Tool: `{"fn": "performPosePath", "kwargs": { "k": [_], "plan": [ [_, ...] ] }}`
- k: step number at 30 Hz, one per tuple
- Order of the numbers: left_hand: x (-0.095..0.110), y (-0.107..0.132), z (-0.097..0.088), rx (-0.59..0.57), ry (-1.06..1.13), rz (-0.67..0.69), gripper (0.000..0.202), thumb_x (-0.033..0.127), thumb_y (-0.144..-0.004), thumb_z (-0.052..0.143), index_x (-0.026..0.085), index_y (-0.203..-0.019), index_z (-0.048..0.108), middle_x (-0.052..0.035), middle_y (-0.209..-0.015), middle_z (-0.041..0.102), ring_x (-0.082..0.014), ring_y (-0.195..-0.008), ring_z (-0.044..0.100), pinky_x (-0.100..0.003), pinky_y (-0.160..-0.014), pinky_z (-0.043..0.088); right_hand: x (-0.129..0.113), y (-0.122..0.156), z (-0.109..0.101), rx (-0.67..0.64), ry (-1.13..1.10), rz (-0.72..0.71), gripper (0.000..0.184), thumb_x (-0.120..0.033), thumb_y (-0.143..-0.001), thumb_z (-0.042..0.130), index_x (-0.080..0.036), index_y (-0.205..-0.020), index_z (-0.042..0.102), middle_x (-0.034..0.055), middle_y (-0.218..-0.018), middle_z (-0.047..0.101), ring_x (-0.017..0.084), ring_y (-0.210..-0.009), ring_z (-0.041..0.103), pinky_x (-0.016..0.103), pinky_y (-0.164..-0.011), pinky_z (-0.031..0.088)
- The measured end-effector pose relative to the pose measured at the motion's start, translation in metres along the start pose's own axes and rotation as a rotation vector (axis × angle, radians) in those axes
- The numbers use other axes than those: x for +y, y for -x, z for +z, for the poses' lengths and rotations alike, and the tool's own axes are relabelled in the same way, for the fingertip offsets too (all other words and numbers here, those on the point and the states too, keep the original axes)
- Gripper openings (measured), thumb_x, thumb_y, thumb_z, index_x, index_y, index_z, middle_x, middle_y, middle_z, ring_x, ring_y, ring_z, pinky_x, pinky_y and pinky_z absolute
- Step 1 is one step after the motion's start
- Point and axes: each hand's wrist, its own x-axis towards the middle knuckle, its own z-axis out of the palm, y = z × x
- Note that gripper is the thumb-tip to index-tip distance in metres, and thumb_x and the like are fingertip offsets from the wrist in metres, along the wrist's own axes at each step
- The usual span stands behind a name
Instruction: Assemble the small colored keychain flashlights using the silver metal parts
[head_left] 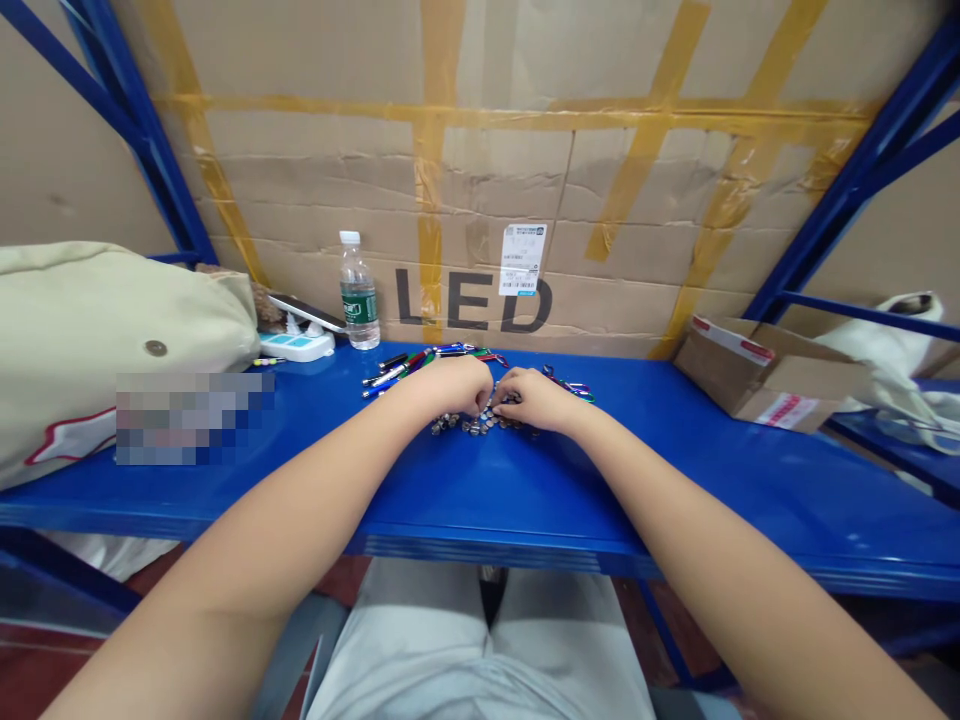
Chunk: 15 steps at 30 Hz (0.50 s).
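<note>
Over a loose pile of small, shiny round metal pieces [474,426] on the blue shelf, both hands work close together. My left hand [466,384] bends down at the wrist, its fingers curled together; whatever they pinch is hidden. Just to its right, my right hand [538,398] has its thumb and fingers drawn together above the same pile, and what lies between the tips is too small to make out. Behind the hands lie several colourful pens [390,372], partly covered by my left hand. More pens [571,387] show behind my right hand.
A water bottle [360,300] stands at the back, beside a white power strip [300,345] with a phone [307,312] above it. A pale bag [112,330] occupies the left end. An open cardboard box [765,375] sits at right. Taped cardboard [480,180] walls the back.
</note>
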Motion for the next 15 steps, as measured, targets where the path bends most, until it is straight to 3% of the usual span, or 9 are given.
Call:
{"fn": "performPosePath", "kwargs": {
  "k": [7, 15],
  "plan": [
    [-0.010, 0.001, -0.002, 0.059, -0.001, 0.008, 0.020, 0.017, -0.069, 0.059, 0.020, -0.084, 0.073, -0.0038, -0.076, 0.069, -0.0146, -0.064, 0.056, -0.024, -0.057, 0.036, -0.003, 0.002, -0.003, -0.045, 0.012, -0.021, 0.009, -0.022, -0.078, 0.062, -0.020, -0.072, 0.069, 0.0048, -0.088, 0.065, 0.018, -0.086, 0.059, 0.026, -0.079, 0.043],
    [-0.015, -0.002, 0.000, 0.085, 0.008, 0.003, 0.021, 0.020, -0.070, 0.057, 0.021, -0.084, 0.073, -0.0035, -0.075, 0.068, -0.0147, -0.063, 0.055, -0.024, -0.057, 0.036, -0.001, -0.001, 0.002, 0.048, -0.028, -0.038, 0.003, -0.018, -0.074, 0.067, -0.018, -0.071, 0.067, 0.0044, -0.090, 0.065, 0.018, -0.091, 0.057, 0.029, -0.084, 0.042]
  ]
}}
